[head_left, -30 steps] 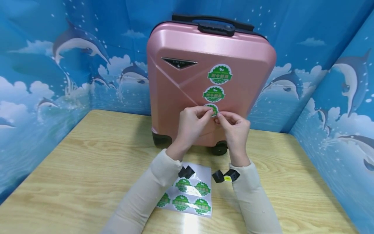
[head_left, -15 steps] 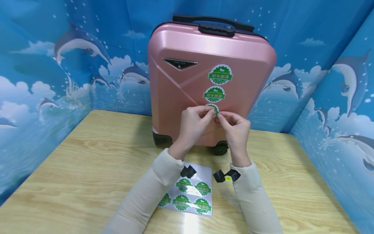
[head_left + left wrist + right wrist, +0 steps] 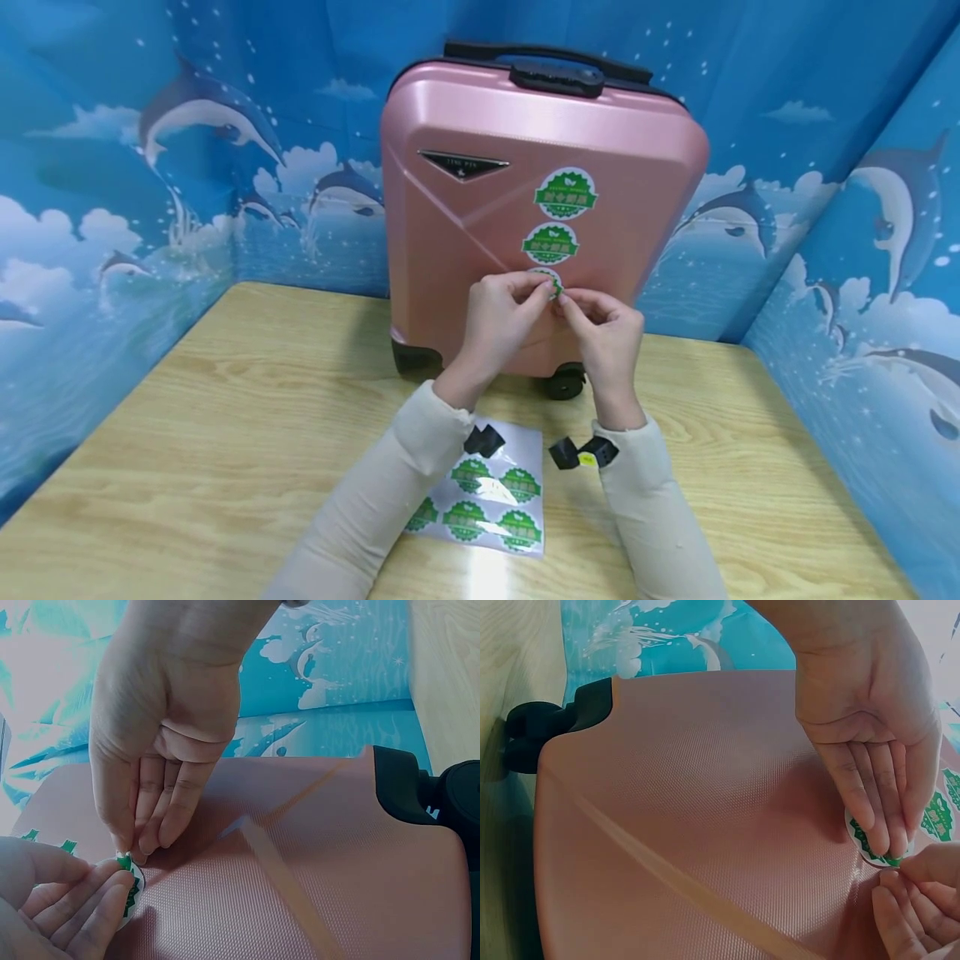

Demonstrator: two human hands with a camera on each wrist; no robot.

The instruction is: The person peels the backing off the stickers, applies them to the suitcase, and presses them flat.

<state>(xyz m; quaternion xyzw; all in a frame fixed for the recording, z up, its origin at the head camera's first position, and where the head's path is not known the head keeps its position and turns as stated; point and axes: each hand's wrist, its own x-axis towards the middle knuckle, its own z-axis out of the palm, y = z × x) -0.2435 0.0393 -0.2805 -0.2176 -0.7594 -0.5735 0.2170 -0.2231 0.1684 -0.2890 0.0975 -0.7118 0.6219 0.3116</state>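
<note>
A pink hard-shell suitcase (image 3: 442,258) stands upright at the back of the table. Two round green-and-white stickers, an upper sticker (image 3: 566,193) and a lower sticker (image 3: 551,243), lie on its front, one under the other. Just beneath them, my left hand (image 3: 498,312) and right hand (image 3: 609,333) meet at a third round sticker (image 3: 857,834). Each hand pinches its edge between thumb and fingers, close against the shell. My fingers cover much of this sticker in the head view; part of its white rim shows in the left wrist view.
A sheet of green stickers (image 3: 491,540) lies on the wooden table (image 3: 225,433) in front of the suitcase, partly under my left forearm. Black wrist devices, such as the right one (image 3: 587,452), stick out from the sleeves. A blue dolphin-print backdrop (image 3: 300,108) surrounds the table.
My hands stay at the third sticker, with fingertips shifting very slightly closer together and covering more of it. The head view has shifted a little; the suitcase and sheet have not visibly moved.
</note>
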